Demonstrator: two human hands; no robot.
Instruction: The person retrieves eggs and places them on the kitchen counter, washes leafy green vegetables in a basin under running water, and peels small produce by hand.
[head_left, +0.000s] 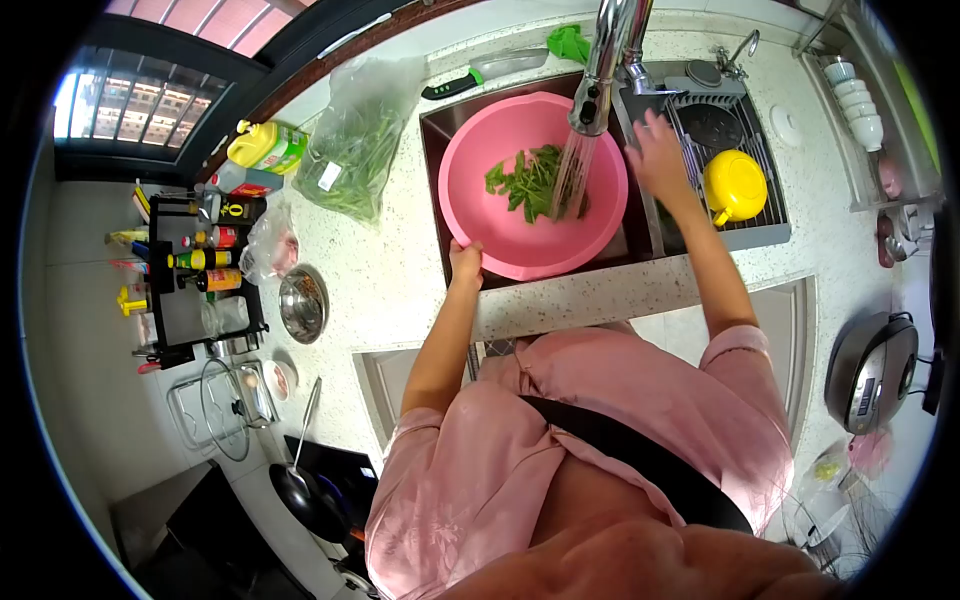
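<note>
A pink basin [535, 250] sits in the sink [640, 215]. Green leafy vegetables [530, 183] lie inside it, under water spraying from the chrome faucet [590, 110]. At the basin's near left edge, my left hand [465, 266] is closed on the rim. My right hand [660, 160] is to the right of the faucet, between the basin and the drying rack [770, 215]. Its fingers are apart and reach toward the faucet's base, holding nothing that I can see.
A yellow pot-shaped item [735, 187] rests in the rack. Behind the sink lies a knife [490, 72] near a green cloth [568, 44]. On the left are a plastic bag of greens [355, 150], a metal bowl [302, 305] and a bottle rack [200, 270]. A rice cooker [872, 373] stands right.
</note>
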